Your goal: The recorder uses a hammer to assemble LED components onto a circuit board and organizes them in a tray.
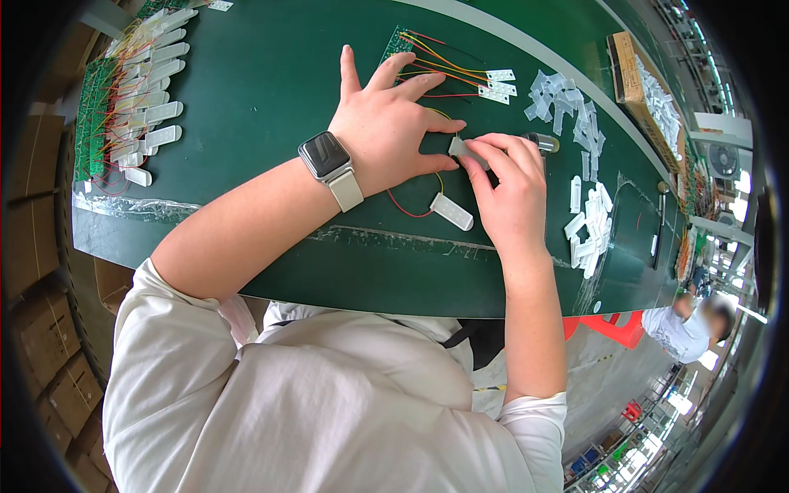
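Note:
My left hand [386, 127] is spread over the green table, its middle and ring fingers across wires from a green circuit board [399, 43]. Its thumb and index finger stand apart beside a small pale rectangular piece [459, 147]. That piece is pinched by my right hand [509, 181], whose fingers partly hide it. Red, yellow and black wires run from the board to small white perforated plates [496, 89] beyond my hands. Nearer me, a white oblong piece [452, 211] lies on the table, with red and yellow wires at its end.
Several wired green boards [97, 123] with white oblong pieces line the left. On the right are translucent film pieces [567, 103], white plastic pieces [588, 230], a small cylinder [544, 143] and a cardboard box [631, 90] of similar film. Another person [682, 329] is farther right.

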